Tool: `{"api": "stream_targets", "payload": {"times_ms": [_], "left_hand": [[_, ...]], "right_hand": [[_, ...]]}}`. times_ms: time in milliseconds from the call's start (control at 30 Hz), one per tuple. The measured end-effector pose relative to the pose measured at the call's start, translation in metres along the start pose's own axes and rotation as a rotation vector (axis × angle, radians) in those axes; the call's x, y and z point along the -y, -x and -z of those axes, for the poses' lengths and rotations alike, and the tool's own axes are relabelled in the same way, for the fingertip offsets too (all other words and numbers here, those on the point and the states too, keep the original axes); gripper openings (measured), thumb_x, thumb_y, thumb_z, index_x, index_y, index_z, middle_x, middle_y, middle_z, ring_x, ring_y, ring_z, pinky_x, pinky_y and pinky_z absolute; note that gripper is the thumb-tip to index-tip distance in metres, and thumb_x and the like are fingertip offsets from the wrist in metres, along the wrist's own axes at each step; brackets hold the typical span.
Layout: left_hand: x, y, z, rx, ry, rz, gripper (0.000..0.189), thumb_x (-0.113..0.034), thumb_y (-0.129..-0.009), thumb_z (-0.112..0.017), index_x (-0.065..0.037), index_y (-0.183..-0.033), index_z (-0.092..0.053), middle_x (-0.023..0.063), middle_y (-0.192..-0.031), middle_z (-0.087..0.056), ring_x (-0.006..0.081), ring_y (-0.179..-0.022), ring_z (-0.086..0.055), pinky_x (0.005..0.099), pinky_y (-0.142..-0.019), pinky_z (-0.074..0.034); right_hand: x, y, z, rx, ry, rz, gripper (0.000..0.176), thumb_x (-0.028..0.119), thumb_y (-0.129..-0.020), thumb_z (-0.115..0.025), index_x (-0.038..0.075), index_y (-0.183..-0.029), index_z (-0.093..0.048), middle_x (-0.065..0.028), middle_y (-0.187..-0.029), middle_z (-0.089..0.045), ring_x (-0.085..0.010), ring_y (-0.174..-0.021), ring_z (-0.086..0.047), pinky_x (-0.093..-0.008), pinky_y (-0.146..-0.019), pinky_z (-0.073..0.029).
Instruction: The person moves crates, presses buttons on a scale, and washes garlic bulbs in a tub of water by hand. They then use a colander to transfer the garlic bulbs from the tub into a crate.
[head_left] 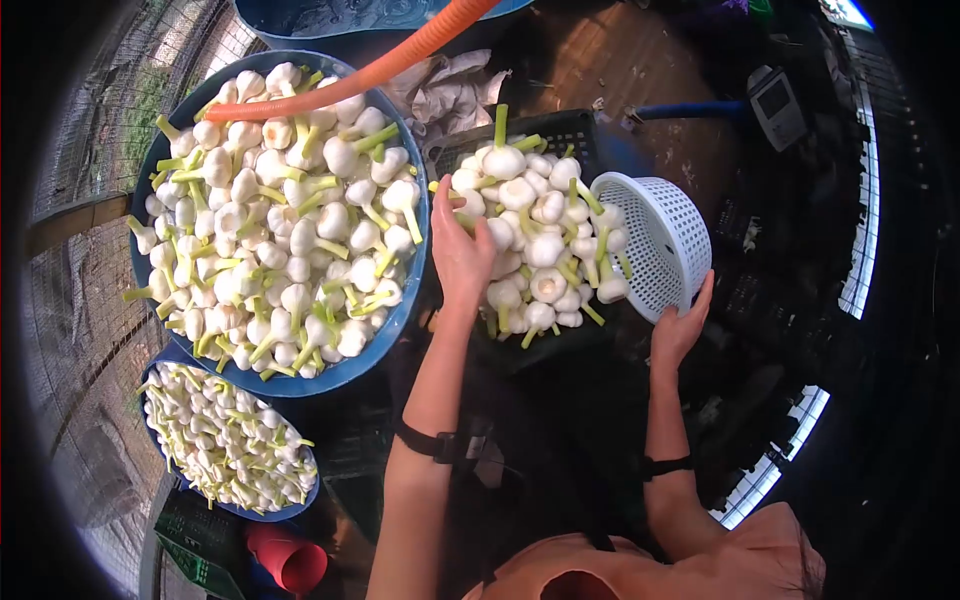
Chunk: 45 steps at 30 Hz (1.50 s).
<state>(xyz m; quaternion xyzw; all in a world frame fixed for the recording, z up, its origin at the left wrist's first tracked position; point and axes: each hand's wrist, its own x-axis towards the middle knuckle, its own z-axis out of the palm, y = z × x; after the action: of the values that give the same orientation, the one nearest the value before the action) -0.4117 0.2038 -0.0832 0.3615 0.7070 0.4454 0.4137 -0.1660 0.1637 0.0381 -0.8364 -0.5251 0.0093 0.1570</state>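
My right hand (683,325) grips the rim of a white perforated basket (672,240), which is tipped on its side with its opening toward a heap of garlic bulbs (545,245). The heap lies in a dark crate (575,135). At the heap's left edge, my left hand (462,245) touches the bulbs, fingers apart and pointing up. Left of that hand stands a large round blue tub (340,380) full of garlic bulbs (270,220) with green stems.
An orange hose (380,70) crosses over the big tub. Below it sits a smaller blue tub (275,515) of garlic. A red bucket (290,560) and green crate (195,550) stand at lower left, a scale-like device (775,105) at upper right.
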Motion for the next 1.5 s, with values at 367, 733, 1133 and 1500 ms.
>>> {"api": "stream_targets", "payload": {"times_ms": [367, 733, 1133, 1500], "left_hand": [[0.007, -0.056, -0.012, 0.388, -0.378, 0.048, 0.075, -0.011, -0.080, -0.054, -0.007, -0.146, -0.018, 0.0234, -0.106, -0.052, 0.0396, -0.098, -0.055, 0.0431, -0.082, -0.047], [0.044, 0.077, -0.031, 0.127, -0.511, -0.218, 0.059, -0.007, -0.087, -0.054, -0.011, -0.142, -0.033, 0.0309, -0.142, -0.028, 0.0459, -0.114, -0.048, 0.0440, -0.090, -0.046], [0.063, 0.128, 0.005, 0.399, -0.437, -0.255, 0.056, -0.023, -0.086, -0.059, -0.006, -0.137, -0.041, 0.0198, -0.140, -0.038, 0.0349, -0.127, -0.040, 0.0439, -0.101, -0.036], [0.017, 0.090, -0.004, 0.221, -0.517, -0.369, 0.043, -0.008, -0.084, -0.062, -0.003, -0.125, -0.052, 0.0180, -0.117, -0.051, 0.0353, -0.107, -0.049, 0.0418, -0.095, -0.039]], "right_hand": [[-0.079, -0.028, 0.056, 0.159, -0.659, -0.719, 0.068, -0.012, -0.067, -0.045, -0.002, -0.134, -0.035, -0.0152, -0.119, -0.055, -0.0235, -0.096, -0.063, -0.0341, -0.072, -0.056], [-0.052, -0.025, 0.037, 0.408, -1.141, -0.895, 0.053, -0.008, -0.071, -0.048, -0.007, -0.123, -0.042, -0.0186, -0.108, -0.060, -0.0287, -0.091, -0.066, -0.0429, -0.073, -0.059], [0.124, 0.078, -0.025, 1.323, -1.172, -0.573, 0.083, 0.040, -0.080, -0.071, 0.003, -0.141, -0.028, -0.0198, -0.132, -0.044, -0.0262, -0.102, -0.062, -0.0400, -0.071, -0.059], [-0.083, 0.096, -0.029, 0.696, -0.724, -0.998, 0.024, 0.022, -0.089, -0.062, 0.002, -0.102, -0.059, -0.0069, -0.094, -0.063, -0.0141, -0.080, -0.063, -0.0291, -0.064, -0.055]]}}
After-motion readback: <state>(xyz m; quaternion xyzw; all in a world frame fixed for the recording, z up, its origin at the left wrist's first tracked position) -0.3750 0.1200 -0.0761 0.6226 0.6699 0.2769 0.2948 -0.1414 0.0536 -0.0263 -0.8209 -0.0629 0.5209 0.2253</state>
